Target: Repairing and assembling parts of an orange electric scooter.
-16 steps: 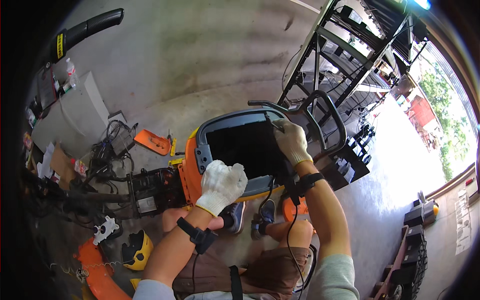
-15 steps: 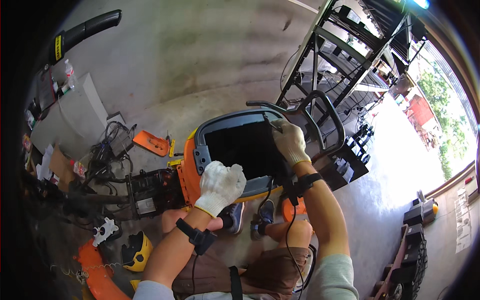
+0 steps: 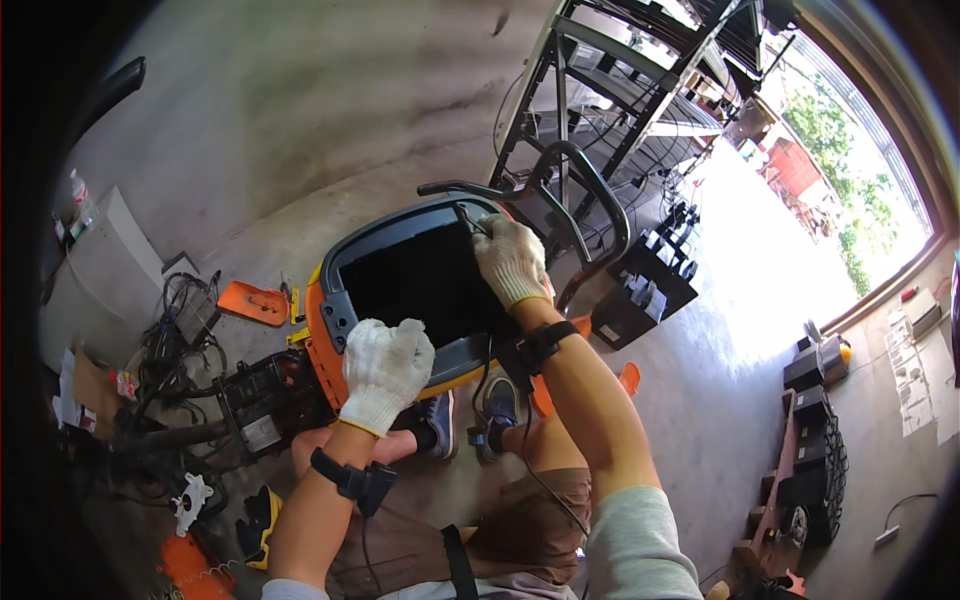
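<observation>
In front of me is an orange and grey scooter body (image 3: 335,250) with a large dark opening inside its grey rim. My left hand (image 3: 385,368), in a white knit glove, is closed at the near-left edge of that rim, beside a grey hinge bracket (image 3: 338,312). What its fingers hold, if anything, is hidden. At the far-right corner of the opening is my gloved right hand (image 3: 510,258), its fingers closed around a thin dark metal tool (image 3: 467,216) whose tip points at the rim. The tool's exact kind is too small to tell.
A black tubular grab rail (image 3: 610,215) rises right of the opening. Left lie an orange shell part (image 3: 252,303), tangled cables (image 3: 185,310) and the scooter's exposed frame (image 3: 265,395). A metal rack (image 3: 600,75) stands behind; a black box (image 3: 635,305) sits right.
The whole view has shifted, so the scooter and both hands appear farther left. My right hand stays at the far-right corner with the thin tool; my left hand remains closed at the near rim.
</observation>
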A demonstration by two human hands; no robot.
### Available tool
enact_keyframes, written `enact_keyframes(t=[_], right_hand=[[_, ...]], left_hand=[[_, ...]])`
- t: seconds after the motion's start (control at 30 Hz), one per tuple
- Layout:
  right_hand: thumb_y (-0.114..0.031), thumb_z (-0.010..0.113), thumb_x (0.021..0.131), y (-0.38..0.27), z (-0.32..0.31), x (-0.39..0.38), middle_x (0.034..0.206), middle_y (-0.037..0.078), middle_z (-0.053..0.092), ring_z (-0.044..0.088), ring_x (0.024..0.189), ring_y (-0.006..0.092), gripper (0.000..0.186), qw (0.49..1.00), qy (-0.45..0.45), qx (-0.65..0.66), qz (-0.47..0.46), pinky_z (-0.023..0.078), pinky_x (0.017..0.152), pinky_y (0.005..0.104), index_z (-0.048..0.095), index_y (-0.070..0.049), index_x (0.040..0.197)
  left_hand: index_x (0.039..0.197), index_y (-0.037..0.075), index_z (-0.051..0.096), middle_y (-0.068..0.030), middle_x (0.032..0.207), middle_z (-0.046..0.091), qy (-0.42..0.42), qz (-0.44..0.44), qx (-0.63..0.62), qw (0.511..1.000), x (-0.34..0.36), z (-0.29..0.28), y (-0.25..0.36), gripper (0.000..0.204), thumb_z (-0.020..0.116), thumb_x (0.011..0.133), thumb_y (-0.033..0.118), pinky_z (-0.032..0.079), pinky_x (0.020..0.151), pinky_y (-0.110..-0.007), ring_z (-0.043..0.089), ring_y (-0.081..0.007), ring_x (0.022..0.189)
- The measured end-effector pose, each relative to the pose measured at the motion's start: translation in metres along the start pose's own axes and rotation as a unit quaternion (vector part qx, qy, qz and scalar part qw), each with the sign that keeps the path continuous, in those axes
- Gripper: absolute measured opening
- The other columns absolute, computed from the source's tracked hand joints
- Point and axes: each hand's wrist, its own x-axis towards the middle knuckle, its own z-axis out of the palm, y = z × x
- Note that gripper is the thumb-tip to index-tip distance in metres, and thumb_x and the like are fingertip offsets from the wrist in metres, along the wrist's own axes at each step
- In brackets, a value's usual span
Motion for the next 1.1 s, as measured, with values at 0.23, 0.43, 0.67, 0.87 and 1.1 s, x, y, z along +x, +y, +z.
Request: enact_keyframes(t=[0.23,0.43,0.67,0.87,1.1], right_hand=[[-0.036,0.071,0.092,0.009,-0.012,0.01,0.115,0.017,0.081,0.078,0.11,0.0298,0.046,0.977,-0.059,0.196,0.059,0.057,0.1,0.0389,0.078,-0.008,0.128],[-0.034,0.063,0.104,0.026,-0.045,-0.004,0.085,0.0,0.069,0.065,0.07,0.0097,0.042,0.96,-0.14,0.226,0.086,0.052,0.061,0.0269,0.074,-0.007,0.135],[-0.037,0.055,0.104,0.014,-0.053,-0.011,0.117,0.019,0.077,0.073,0.112,0.0415,0.039,0.996,-0.082,0.044,-0.016,0.056,0.099,0.0525,0.072,-0.022,0.137],[-0.033,0.056,0.105,0.02,-0.044,0.0,0.111,0.022,0.078,0.074,0.108,0.0418,0.035,0.993,-0.083,0.006,-0.08,0.058,0.096,0.0501,0.076,-0.017,0.128],[-0.032,0.055,0.104,0.027,-0.04,0.003,0.112,0.022,0.077,0.074,0.108,0.0425,0.037,0.991,-0.105,0.043,-0.073,0.057,0.096,0.0497,0.076,-0.014,0.128]], left_hand=[[0.088,0.013,0.078,-0.0168,0.067,0.066,-0.039,-0.031,0.026,0.998,0.002,-0.005,0.004,0.011,0.072,0.088,0.022,0.053,0.067,-0.056,0.067,-0.0402,0.069],[0.071,0.008,0.064,-0.017,0.066,0.07,-0.027,-0.031,0.004,0.999,0.001,-0.002,0.003,0.021,0.069,0.087,0.021,0.054,0.068,-0.055,0.067,-0.0415,0.068],[0.088,0.012,0.078,-0.0171,0.068,0.069,-0.053,-0.032,0.023,0.998,0.0,0.0,0.0,0.013,0.07,0.088,0.022,0.055,0.07,-0.054,0.068,-0.0397,0.07],[0.088,0.011,0.079,-0.017,0.066,0.067,-0.06,-0.041,0.024,0.997,0.001,-0.004,0.004,0.014,0.071,0.086,0.021,0.054,0.071,-0.054,0.067,-0.0396,0.069],[0.069,0.008,0.064,-0.0163,0.066,0.069,-0.031,-0.035,0.016,0.999,0.002,-0.004,0.005,0.022,0.069,0.087,0.021,0.055,0.069,-0.055,0.067,-0.0411,0.069]])
